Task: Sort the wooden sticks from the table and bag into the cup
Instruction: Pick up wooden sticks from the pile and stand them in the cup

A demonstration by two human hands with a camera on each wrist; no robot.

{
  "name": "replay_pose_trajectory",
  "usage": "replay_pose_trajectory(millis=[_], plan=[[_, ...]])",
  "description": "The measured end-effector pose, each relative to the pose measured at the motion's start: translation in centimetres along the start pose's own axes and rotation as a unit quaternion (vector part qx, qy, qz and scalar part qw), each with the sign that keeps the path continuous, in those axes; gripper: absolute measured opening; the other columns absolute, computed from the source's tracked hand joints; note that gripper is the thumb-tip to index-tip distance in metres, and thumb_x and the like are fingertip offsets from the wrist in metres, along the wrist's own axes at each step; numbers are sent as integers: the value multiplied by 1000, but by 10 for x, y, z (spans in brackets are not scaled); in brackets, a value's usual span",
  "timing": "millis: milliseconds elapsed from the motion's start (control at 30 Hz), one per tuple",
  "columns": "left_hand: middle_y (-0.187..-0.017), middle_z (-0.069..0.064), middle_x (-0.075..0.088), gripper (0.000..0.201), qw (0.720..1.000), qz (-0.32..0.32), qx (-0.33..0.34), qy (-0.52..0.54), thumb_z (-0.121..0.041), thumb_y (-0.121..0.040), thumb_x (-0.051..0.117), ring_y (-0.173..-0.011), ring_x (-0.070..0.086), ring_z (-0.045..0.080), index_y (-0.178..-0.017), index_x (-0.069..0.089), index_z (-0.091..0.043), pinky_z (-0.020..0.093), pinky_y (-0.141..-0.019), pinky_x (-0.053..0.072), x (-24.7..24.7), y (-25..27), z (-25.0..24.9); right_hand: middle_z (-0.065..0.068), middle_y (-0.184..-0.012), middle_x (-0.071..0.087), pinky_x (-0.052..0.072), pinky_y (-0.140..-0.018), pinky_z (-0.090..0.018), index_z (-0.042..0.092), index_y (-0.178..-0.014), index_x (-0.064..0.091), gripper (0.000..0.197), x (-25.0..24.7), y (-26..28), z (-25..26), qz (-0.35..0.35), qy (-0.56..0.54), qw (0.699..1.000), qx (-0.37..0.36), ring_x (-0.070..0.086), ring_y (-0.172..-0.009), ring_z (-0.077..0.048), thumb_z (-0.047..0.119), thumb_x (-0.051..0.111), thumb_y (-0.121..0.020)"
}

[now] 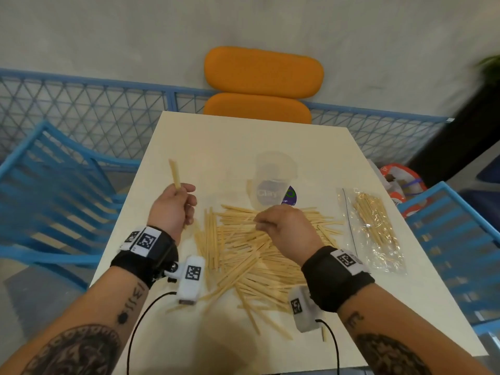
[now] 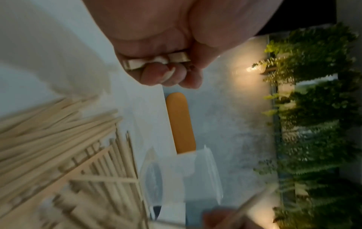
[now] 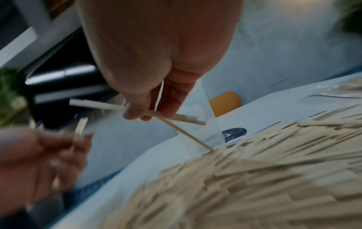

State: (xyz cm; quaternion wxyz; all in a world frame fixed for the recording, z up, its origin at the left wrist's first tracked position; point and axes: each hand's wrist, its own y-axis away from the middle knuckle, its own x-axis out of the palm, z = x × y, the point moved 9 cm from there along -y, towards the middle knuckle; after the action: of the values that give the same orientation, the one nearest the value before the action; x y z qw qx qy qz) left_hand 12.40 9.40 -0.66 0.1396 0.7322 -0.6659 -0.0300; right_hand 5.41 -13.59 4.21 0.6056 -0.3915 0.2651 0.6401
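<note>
Head view: hands above stick pile [image 1: 259, 247], left [image 1: 173, 207] gripping sticks (right [image 1: 284, 228] pinching two).

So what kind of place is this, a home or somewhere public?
Most likely a cafe or casual public seating area, not a home: a small white table with blue slatted chairs, an orange padded chair, a blue mesh railing and hedge-like greenery.
</note>
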Motion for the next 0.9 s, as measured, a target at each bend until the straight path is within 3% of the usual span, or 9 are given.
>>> replay_pose_trajectory(millis=[67,167,267,367,467,533,633,800,900], plan=[[-76,3,63,28,999,31,-1,-29,-16,-107,34,-57,51,15,-96,60,-16,28,-51,37,18,8,5,9,-97,70,41,-85,-6,16,-104,78,14,-24,0,-5,-75,-74,994,39,62,-98,-10,18,70,-92],[-89,4,75,28,995,89,0,-45,-17,-108,33,-77,69,20,-100,59,-14,30,-63,53,55,23,13,16,-90,69,49,-83,-12,17,-97,79,10,-56,-1,2,-168,-142,975,38,66,-90,-4,15,73,-89],[-105,-2,76,28,988,141,33,-45,-18,-108,36,-103,70,15,-100,63,-16,35,-89,54,91,34,10,18,-84,71,51,-77,-13,21,-93,78,8,-69,-3,1,-187,-208,957,73,66,-83,1,16,74,-88],[-104,-9,76,27,978,186,59,-71,-18,-106,41,-103,68,5,-102,68,-20,34,-97,50,121,44,7,14,-80,74,56,-72,-19,24,-92,76,10,-68,-6,-3,-175,-291,933,116,68,-75,-2,15,74,-88],[-86,-14,75,27,966,231,61,-96,-19,-108,40,-87,72,8,-105,66,-23,32,-89,55,145,55,5,5,-79,74,56,-63,-21,19,-91,74,8,-61,-8,-11,-179,-325,917,148,68,-72,-10,12,72,-89],[-73,-14,71,25,961,252,55,-99,-19,-109,37,-68,67,10,-103,61,-19,26,-70,55,156,62,6,-1,-82,73,58,-59,-28,20,-92,73,8,-56,-8,-18,-186,-352,900,178,67,-70,-15,12,72,-90],[-67,-6,59,23,951,262,78,-145,-21,-108,36,-57,46,15,-94,51,-13,25,-52,37,165,65,6,2,-75,70,59,-60,-32,14,-94,72,4,-59,-4,-28,-213,-374,881,195,66,-60,-18,14,73,-90],[-62,-4,45,27,945,278,53,-164,-22,-107,36,-54,38,13,-101,49,0,27,-51,30,171,59,15,-5,-71,59,53,-69,-39,8,-81,68,18,-62,-2,-46,-221,-370,880,201,55,-65,-17,24,76,-86],[-58,-6,42,21,943,289,24,-164,-15,-106,36,-52,35,14,-93,52,-10,28,-50,27,171,58,20,-5,-86,69,54,-77,-39,13,-104,69,23,-62,-4,-46,-182,-367,888,210,63,-78,-14,27,75,-87]])
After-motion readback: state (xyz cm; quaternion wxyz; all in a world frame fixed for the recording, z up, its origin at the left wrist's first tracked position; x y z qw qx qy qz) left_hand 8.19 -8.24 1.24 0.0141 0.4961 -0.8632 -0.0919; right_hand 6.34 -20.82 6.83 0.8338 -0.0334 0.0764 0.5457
